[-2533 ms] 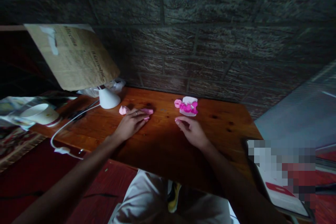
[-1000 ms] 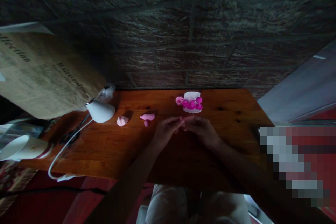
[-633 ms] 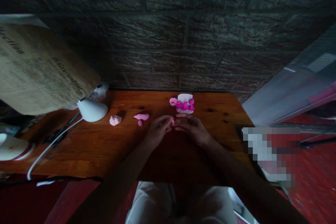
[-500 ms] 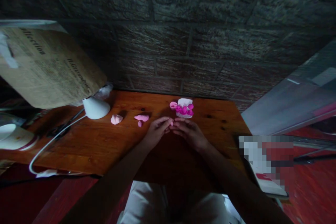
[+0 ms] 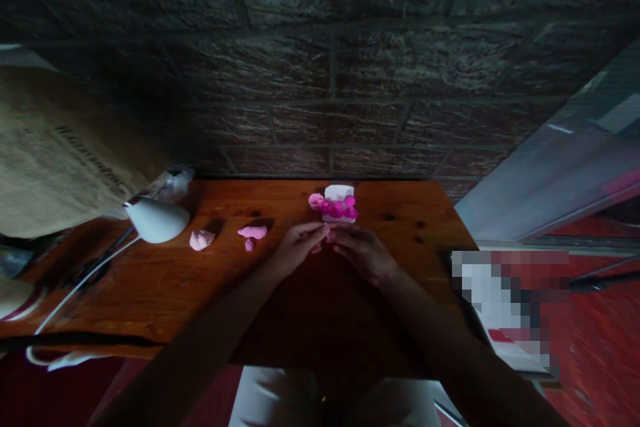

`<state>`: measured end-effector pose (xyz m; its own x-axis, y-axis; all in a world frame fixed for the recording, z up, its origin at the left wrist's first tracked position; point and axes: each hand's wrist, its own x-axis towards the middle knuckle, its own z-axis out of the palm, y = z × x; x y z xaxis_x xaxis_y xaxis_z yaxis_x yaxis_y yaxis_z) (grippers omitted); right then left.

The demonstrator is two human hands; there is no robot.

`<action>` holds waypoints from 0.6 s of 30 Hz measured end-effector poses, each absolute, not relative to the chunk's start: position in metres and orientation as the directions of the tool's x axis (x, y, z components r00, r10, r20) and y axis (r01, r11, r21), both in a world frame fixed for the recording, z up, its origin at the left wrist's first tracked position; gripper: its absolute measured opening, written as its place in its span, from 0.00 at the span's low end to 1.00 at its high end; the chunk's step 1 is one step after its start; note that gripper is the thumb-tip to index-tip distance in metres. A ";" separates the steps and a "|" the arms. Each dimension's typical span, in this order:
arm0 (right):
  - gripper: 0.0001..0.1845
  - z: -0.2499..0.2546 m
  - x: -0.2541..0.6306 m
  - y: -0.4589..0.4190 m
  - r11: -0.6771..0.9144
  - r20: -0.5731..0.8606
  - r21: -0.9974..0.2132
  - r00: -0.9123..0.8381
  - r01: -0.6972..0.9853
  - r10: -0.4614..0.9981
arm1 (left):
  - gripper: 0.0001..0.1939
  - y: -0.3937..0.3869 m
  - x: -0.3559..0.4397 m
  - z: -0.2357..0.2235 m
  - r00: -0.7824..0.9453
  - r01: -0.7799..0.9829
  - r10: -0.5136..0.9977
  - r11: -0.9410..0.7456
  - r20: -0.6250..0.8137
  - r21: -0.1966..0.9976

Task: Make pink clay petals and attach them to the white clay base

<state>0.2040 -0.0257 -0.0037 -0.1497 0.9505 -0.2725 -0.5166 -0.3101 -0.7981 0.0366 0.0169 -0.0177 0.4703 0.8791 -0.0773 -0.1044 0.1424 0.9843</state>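
My left hand [image 5: 302, 244] and my right hand [image 5: 364, 252] meet fingertip to fingertip above the table. Both are closed in a pinch around a tiny bit of pink clay, mostly hidden by the fingers. Just beyond them lies a white block [image 5: 339, 192] with several magenta clay pieces [image 5: 338, 209] across its front. At its left side sits a lighter pink rounded piece [image 5: 316, 201]. Farther left on the table rest a pale pink clay lump [image 5: 201, 239], an elongated pink clay lump [image 5: 253, 232] and a small pink clay bit [image 5: 249, 245].
The wooden table [image 5: 165, 293] backs onto a dark brick wall [image 5: 300, 67]. On its left stand a white cone-shaped object [image 5: 159, 220] with a white cable [image 5: 85, 281] and a large brown paper bag [image 5: 65, 153]. A pixelated patch covers something at the right edge.
The view has shifted, so the bag and clay lumps appear farther left. My hands stay together in a pinch; the pink bit between them shows less than before.
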 end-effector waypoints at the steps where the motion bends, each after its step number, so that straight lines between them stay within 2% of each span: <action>1: 0.19 -0.005 0.203 -0.026 -0.308 -0.270 -0.799 -0.149 -0.517 0.951 | 0.28 0.016 0.035 -0.018 0.467 -0.097 0.880 0.143 -0.082 0.985; 12: 0.25 -0.006 0.205 -0.024 -0.227 -0.225 -0.895 -0.051 -0.385 0.973 | 0.31 0.020 0.042 -0.012 0.536 -0.021 0.843 0.068 -0.046 0.997; 18: 0.21 -0.008 0.208 -0.024 -0.163 -0.159 -0.946 -0.037 -0.281 0.987 | 0.28 0.021 0.041 -0.011 0.522 -0.010 0.853 0.020 -0.012 1.000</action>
<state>0.2083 -0.0235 -0.0078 -0.0370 0.9866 -0.1591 -0.2811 -0.1630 -0.9457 0.0412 0.0208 -0.0115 0.5215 0.8531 -0.0120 -0.0105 0.0205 0.9997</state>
